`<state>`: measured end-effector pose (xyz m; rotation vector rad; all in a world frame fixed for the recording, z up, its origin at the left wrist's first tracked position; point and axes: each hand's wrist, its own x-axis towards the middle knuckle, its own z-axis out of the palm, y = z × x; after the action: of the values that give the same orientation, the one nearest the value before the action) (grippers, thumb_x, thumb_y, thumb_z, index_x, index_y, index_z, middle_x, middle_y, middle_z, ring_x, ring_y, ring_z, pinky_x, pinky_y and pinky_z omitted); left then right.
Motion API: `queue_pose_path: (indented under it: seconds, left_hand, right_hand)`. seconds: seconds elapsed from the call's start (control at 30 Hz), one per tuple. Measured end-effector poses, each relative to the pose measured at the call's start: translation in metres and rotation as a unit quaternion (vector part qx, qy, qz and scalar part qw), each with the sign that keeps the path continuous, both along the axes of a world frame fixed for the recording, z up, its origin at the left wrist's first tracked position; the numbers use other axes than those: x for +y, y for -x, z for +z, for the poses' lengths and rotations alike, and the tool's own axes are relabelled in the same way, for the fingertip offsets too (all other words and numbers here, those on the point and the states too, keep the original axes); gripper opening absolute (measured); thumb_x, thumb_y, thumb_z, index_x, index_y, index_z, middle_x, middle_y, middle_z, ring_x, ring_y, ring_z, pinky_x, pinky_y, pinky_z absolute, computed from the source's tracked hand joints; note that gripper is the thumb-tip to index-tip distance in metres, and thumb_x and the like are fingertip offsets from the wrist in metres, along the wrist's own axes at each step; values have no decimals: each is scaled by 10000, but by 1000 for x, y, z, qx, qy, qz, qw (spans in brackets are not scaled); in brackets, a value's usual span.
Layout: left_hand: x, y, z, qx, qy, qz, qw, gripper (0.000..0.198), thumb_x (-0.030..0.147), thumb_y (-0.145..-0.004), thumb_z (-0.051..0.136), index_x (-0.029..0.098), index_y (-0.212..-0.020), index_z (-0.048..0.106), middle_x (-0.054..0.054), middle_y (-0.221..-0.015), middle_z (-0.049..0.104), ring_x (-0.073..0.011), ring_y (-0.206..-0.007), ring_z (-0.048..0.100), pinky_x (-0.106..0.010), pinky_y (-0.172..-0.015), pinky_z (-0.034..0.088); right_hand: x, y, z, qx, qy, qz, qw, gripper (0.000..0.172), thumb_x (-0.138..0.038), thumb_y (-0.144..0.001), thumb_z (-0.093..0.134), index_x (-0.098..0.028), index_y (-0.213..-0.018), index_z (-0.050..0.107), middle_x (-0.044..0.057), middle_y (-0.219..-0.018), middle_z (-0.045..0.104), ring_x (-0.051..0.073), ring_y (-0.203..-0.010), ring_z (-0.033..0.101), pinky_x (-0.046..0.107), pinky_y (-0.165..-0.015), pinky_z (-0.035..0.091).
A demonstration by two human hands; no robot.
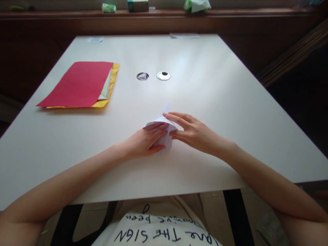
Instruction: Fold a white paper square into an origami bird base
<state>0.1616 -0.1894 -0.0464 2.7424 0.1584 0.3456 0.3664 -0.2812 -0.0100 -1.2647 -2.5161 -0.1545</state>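
A small sheet of white paper [167, 141], partly folded, lies on the white table in front of me. My left hand [151, 138] rests flat on it with the fingers stretched out, their tips under a raised, curved flap. From the other side my right hand [188, 130] has that flap at its upper edge, between the thumb and the fingers. Part of the paper is hidden by both hands, and its far end narrows to a faint point.
Left on the table [217, 99] lies a red sheet [79, 83] over a yellow envelope [114, 82] with papers between. Beyond my hands are two round cable holes, one with a silvery ring [160, 78]. Paper pieces [184, 35] lie along the far edge; small packages [197, 5] stand on the ledge behind.
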Motion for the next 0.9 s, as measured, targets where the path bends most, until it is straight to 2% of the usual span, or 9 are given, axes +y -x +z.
queue_pose_path:
  seconds: [0.2, 0.3, 0.4, 0.63, 0.73, 0.9]
  left_hand:
    - [-5, 0, -3, 4, -18, -7, 1000, 496, 338, -835, 531, 146, -1272, 396, -152, -1317, 448, -289, -1276, 351, -471, -1040, 348]
    - [-9, 0, -2, -2, -29, -4, 1000, 478, 346, -838, 526, 131, -1252, 423, -171, -1312, 420, -301, -1260, 351, -465, -1038, 342]
    - [-10, -1, 0, 4, -24, 1, 1000, 456, 363, -835, 527, 108, -1207, 462, -186, -1281, 421, -307, -1230, 373, -453, -1026, 353]
    - [-5, 0, 2, -1, 5, -11, 1000, 499, 362, -821, 559, 104, -1222, 412, -157, -1266, 478, -257, -1222, 406, -403, -1029, 367]
    - [-5, 0, 1, 0, -5, -7, 1000, 471, 359, -827, 544, 120, -1213, 420, -155, -1277, 472, -264, -1232, 400, -412, -1012, 382]
    - [-6, 0, 2, 13, -20, 3, 1000, 487, 385, -823, 543, 125, -1217, 425, -147, -1275, 485, -269, -1153, 481, -401, -949, 434]
  right_hand:
    - [-1, 6, -2, -2, -24, -14, 1000, 180, -115, -878, 451, -169, -941, 611, 132, -1371, 408, 252, -1269, 365, 427, -993, 400]
    - [-2, 9, -4, -8, -36, -30, 999, 195, -91, -868, 444, -160, -940, 612, 137, -1362, 421, 254, -1257, 381, 428, -995, 398]
    - [-2, 13, -8, 3, -52, -51, 997, 171, -102, -865, 454, -143, -909, 614, 149, -1338, 447, 253, -1230, 414, 404, -970, 426]
    - [-2, 18, -13, -5, -98, -109, 989, 166, -125, -874, 453, -138, -876, 618, 142, -1283, 506, 244, -1151, 485, 387, -933, 445]
    - [-3, 19, -13, -13, -90, -111, 990, 180, -120, -875, 440, -133, -906, 617, 149, -1264, 517, 251, -1130, 495, 393, -919, 447]
    - [-3, 19, -16, -11, -77, -120, 990, 193, -107, -861, 447, -140, -946, 617, 142, -1249, 520, 260, -1106, 498, 400, -901, 443]
